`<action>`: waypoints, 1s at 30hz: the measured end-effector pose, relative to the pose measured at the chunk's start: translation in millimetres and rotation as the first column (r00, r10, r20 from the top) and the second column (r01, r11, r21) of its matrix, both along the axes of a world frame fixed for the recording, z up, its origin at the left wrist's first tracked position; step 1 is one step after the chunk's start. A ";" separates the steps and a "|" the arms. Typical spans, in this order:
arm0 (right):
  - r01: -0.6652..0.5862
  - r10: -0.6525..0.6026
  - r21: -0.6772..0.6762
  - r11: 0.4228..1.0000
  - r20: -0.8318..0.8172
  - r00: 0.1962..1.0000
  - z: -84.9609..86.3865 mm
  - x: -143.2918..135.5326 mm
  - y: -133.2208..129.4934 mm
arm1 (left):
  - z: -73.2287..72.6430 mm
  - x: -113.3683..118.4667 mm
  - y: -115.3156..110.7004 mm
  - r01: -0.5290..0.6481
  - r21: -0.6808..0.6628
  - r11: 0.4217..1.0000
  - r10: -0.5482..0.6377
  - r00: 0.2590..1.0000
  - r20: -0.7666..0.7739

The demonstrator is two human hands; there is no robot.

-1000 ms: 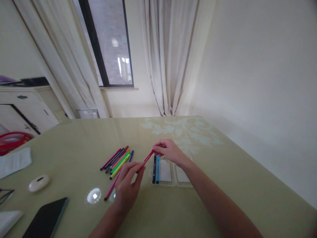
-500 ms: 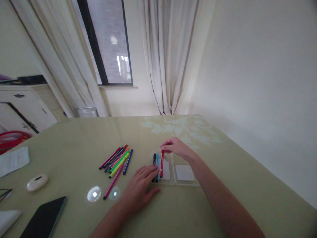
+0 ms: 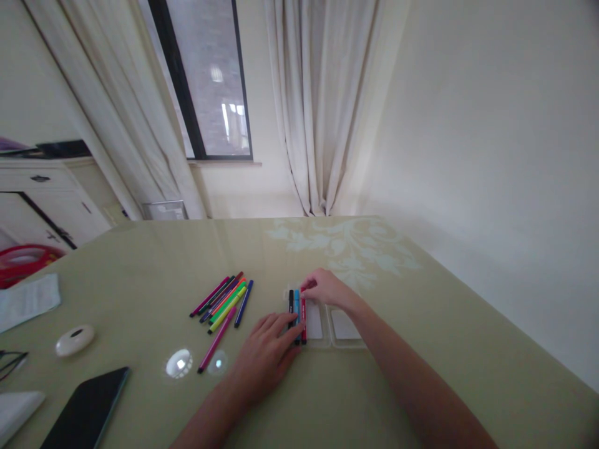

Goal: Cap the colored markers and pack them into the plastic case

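Note:
A clear plastic case lies unfolded on the table, with white card in both halves. In its left half a black marker, a light blue marker and a red marker lie side by side. My right hand pinches the red marker at its far end. My left hand rests at the case's near left, fingers stretched over the lower parts of the markers. Farther left is a loose pile of several coloured markers, with a pink marker nearest to me.
A dark tablet or phone and a white oval mouse-like object lie on the left of the table. Farther out are a white packet and a red round item. A wall rises along the right edge.
My right hand has lowered the red marker and moved it slightly left, flat beside the light blue one. My left fingers have shifted onto its near end.

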State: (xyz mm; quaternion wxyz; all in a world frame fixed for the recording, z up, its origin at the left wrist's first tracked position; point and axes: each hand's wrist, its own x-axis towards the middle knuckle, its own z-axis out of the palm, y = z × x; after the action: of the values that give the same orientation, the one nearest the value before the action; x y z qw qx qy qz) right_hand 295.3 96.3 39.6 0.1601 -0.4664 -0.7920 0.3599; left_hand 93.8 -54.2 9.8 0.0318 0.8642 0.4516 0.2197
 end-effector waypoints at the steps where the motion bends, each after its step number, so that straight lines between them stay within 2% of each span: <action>1: -0.024 0.024 -0.006 1.000 0.009 1.000 0.6 -1.1 -1.6 | 0.2 0.3 -0.3 -0.002 0.001 1.000 0.002 1.000 -0.009; 4: -0.072 0.072 -0.010 0.997 0.034 0.997 3.2 -3.5 -5.7 | 0.0 1.2 -0.7 -0.001 0.002 1.000 0.001 1.000 -0.025; 11: 0.056 -0.075 0.101 0.993 0.196 0.978 7.3 -7.3 -9.8 | 1.4 2.5 -0.9 -0.007 0.021 1.000 0.008 0.999 -0.034; 15: 0.047 -0.069 0.093 0.995 0.242 0.968 9.8 -8.2 -12.0 | 1.3 3.6 -1.4 -0.006 0.022 1.000 0.007 0.998 -0.060; 19: 0.046 -0.066 0.091 0.995 0.229 0.971 11.1 -6.8 -12.0 | -0.8 0.5 1.3 0.005 0.045 0.999 -0.006 1.000 0.017; 21: 0.062 -0.082 0.106 0.993 0.200 0.976 11.4 -5.2 -10.6 | 1.1 -7.1 5.3 -0.092 0.075 0.993 0.086 0.994 0.072; 22: 0.070 -0.091 0.117 0.991 0.185 0.978 11.7 -4.3 -9.8 | 3.1 -12.9 7.8 -0.189 0.094 0.977 0.182 0.980 0.082; 24: 0.084 -0.108 0.145 0.986 0.166 0.980 13.4 -2.9 -8.3 | 8.6 -27.3 12.8 -0.430 0.133 0.893 0.427 0.903 0.048; 26: 0.088 -0.114 0.168 0.982 0.151 0.982 16.5 -2.6 -7.9 | 13.5 -42.2 17.0 -0.614 0.166 0.772 0.628 0.777 -0.044; 28: 0.086 -0.110 0.173 0.981 0.134 0.985 20.7 -3.5 -8.9 | 15.5 -53.4 19.4 -0.693 0.173 0.700 0.714 0.687 -0.134; 30: 0.079 -0.101 0.175 0.981 0.119 0.988 24.9 -5.0 -10.8 | 14.2 -58.6 20.4 -0.703 0.164 0.692 0.722 0.664 -0.196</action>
State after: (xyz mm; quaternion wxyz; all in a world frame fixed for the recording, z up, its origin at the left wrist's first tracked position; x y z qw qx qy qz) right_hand 290.4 85.5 64.6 0.1646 -0.5085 -0.8064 0.2532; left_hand 35.2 -33.8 24.0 -0.1447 0.6394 0.7451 0.1228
